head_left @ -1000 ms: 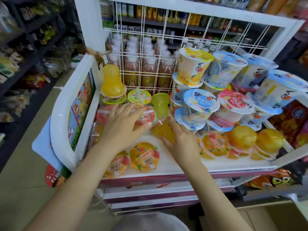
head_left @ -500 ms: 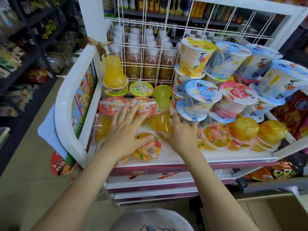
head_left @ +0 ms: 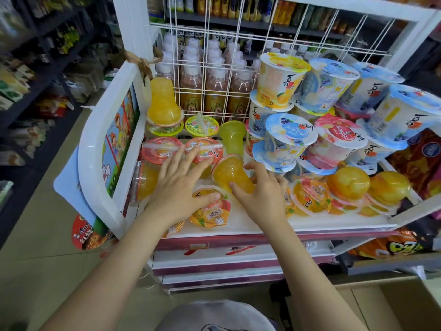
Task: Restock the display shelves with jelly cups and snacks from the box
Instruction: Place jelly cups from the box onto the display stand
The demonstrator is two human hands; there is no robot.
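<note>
My right hand [head_left: 261, 194] grips an orange bell-shaped jelly cup [head_left: 228, 173] lying on its side on the white display shelf [head_left: 238, 223]. My left hand [head_left: 181, 187] lies flat with spread fingers over red-lidded jelly cups [head_left: 204, 149], its thumb on an orange flat jelly cup [head_left: 212, 212]. Tall stacked jelly cups [head_left: 290, 137] with blue, pink and yellow lids fill the shelf's right half. Orange round jellies [head_left: 348, 182] lie in front of them.
A white wire grid [head_left: 238, 68] backs the shelf, with drink bottles [head_left: 214, 91] behind it. The white side panel [head_left: 95, 149] bounds the shelf on the left. Snack bags [head_left: 420, 161] hang at the right. A cardboard box [head_left: 381, 304] sits at the lower right.
My right hand has pushed the orange bell-shaped cup slightly back and upward on the shelf. My left hand slid back from the red-lidded cups toward the front flat cup.
</note>
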